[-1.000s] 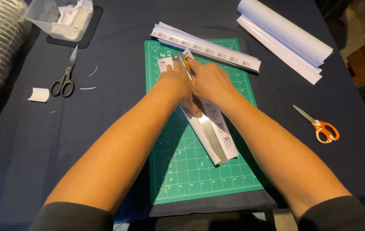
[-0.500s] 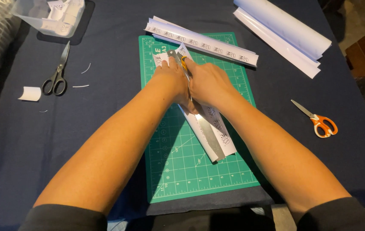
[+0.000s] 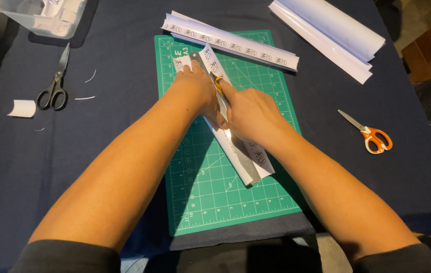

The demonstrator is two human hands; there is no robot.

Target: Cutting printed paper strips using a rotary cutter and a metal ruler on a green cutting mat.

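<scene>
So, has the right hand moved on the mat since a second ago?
Yes. The right hand, gripping an orange-handled cutter, has slid a little toward the person, away from the far edge of the green cutting mat.

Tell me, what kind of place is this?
Probably a home craft or hobby table. A green cutting mat lies on a dark cloth, with printed paper strips, orange-handled scissors and black-handled scissors around the person's two hands.

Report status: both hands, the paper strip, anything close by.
Left hand flat on paper strip, pinning it to green mat. Right hand grips orange-handled cutter against strip. Second strip lies just beyond.
</scene>
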